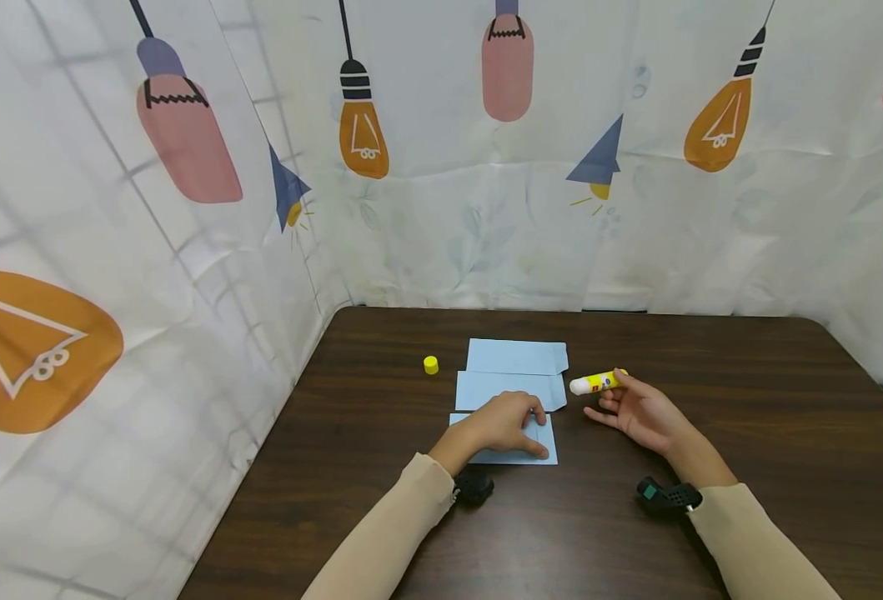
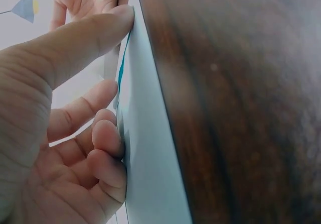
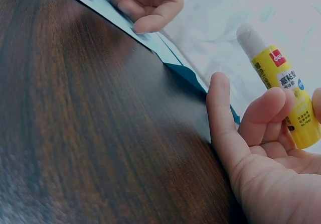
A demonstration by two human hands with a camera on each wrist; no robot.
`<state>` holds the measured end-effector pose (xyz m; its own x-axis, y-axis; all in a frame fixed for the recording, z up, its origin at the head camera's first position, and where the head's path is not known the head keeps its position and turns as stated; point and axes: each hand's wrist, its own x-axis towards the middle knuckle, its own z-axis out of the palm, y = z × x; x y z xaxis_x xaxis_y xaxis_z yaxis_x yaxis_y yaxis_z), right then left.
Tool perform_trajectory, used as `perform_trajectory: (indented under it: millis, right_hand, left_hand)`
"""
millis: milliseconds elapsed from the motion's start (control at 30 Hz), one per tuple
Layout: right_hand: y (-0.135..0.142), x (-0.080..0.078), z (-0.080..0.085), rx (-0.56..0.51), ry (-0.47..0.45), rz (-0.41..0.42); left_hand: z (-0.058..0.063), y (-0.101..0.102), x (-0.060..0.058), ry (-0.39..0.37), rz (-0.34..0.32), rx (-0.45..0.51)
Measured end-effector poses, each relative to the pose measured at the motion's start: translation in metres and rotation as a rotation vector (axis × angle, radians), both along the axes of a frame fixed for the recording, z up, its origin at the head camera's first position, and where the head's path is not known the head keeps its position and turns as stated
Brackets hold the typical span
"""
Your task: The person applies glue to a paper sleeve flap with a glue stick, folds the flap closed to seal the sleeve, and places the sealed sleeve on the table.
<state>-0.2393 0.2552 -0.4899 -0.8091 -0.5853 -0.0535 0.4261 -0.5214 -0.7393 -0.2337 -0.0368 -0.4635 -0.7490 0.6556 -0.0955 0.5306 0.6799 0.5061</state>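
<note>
Three light blue paper envelopes lie in a column on the table, the far one (image 1: 516, 357), the middle one (image 1: 497, 390) and the near one (image 1: 516, 457). The far two have flaps at their right ends. My left hand (image 1: 503, 423) rests on the near envelope, its thumb and fingertips touching the paper, and hides part of it. Right of the envelopes, my right hand (image 1: 647, 414) holds a yellow glue stick (image 3: 283, 78) above the table. The stick is uncapped, its white end pointing left. Its yellow cap (image 1: 430, 365) stands on the table left of the far envelope.
The dark wooden table (image 1: 771, 400) reaches back to a white curtain (image 1: 441, 233) printed with lamps, which also hangs along the left side. Black bands with small devices sit at both wrists, the right one (image 1: 666, 496) close above the tabletop.
</note>
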Motion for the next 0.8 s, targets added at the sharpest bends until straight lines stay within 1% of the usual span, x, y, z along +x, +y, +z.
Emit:
perform_trajectory:
  millis: [200,300,567,800]
  right_hand:
    - [0.0010,-0.0001,-0.0002,0.001,0.002,0.003]
    - [0.0002,-0.0003,-0.0002,0.000,0.006,0.007]
    - [-0.0006,-0.0006,-0.0012,-0.020,0.014,0.022]
    - [-0.0003,-0.0008,-0.0003,-0.029,0.011,0.025]
  left_hand:
    - [-0.0016,0.0006,-0.0012,-0.034,0.041,0.038]
    - [-0.0035,-0.0001,-0.0025,-0.038,0.049,0.052]
    - [-0.0053,0.0007,-0.0035,-0.018,0.058,0.071]
    - [-0.0062,0.0012,-0.0035,0.022,0.057,0.085]
